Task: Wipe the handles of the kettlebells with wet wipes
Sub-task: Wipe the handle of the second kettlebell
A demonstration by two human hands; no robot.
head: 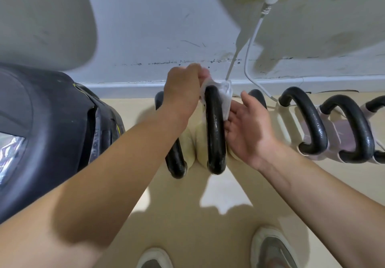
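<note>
The handle [214, 130] being wiped is seen at ctr frame: black, w/ its long axis run top to bottom in the picture, i.e. from the wall end down toward the shoes [270, 251]. It belongs to a cream kettlebell [201, 142] set on the floor. The wipe [226, 93] is draped over the handle's upper end, w/ a tail hung down the handle's right side.

The left hand [183, 89] is placed on that upper end, just left of ctr. Its fingers are curled over and the wipe is pinched against the bar. The right hand [249, 126] is held just right of the handle, palm turned toward it, fingers nearly straight and spread, nothing gripped. Its fingertips [229, 122] are at the wipe's tail; touching vs. just beside can't be told.

Judged: since the wipe sits at the top end, most of the bar below it in frame, down to the lower bend, is probably not yet covered. The stroke would be drawn down along the long axis. The left hand is the nearer one, being on the wipe. The right could be closed on the tail to wrap the bar from its other side.

More handles are seen: one [175, 163] left of ctr, partly hidden by the left forearm, and two at right of frame [308, 122].
</note>
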